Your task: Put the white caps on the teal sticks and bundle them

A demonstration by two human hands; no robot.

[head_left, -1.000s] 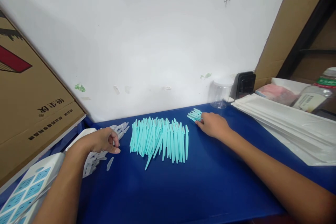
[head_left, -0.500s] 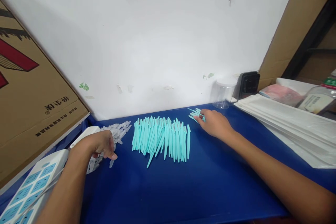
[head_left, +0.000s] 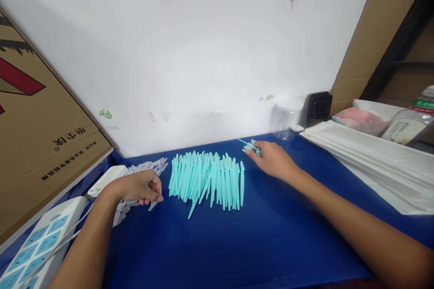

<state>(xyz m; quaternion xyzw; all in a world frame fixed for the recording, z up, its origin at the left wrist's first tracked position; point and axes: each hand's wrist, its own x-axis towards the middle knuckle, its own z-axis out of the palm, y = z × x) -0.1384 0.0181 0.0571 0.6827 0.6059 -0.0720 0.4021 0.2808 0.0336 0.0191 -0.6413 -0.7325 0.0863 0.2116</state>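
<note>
My left hand point(head_left: 142, 186) is closed in a pinch, with a small clear plastic cap point(head_left: 153, 206) sticking out under its fingertips. Beneath and behind that hand lies a pile of similar translucent caps point(head_left: 149, 167). My right hand point(head_left: 271, 158) is closed on a slim turquoise eyebrow razor point(head_left: 247, 143), whose thin end points left toward the wall. Several more turquoise razors lie beside and partly under those fingers. Between the hands, a wide row of turquoise razors point(head_left: 206, 180) lies heaped side by side, one jutting out toward me.
On the left are a white power strip point(head_left: 44, 239) with cables and a big cardboard box point(head_left: 50, 122). A clear jar point(head_left: 286, 122) and a black object point(head_left: 318, 107) stand by the wall. White sheets or bags point(head_left: 366, 158) and a bottle point(head_left: 410, 122) occupy the right side of the blue tabletop point(head_left: 237, 248).
My left hand has moved right, away from the middle of the cap pile, with a cap at its fingertips. The right hand stays by the far razors, the razor in it slightly shifted.
</note>
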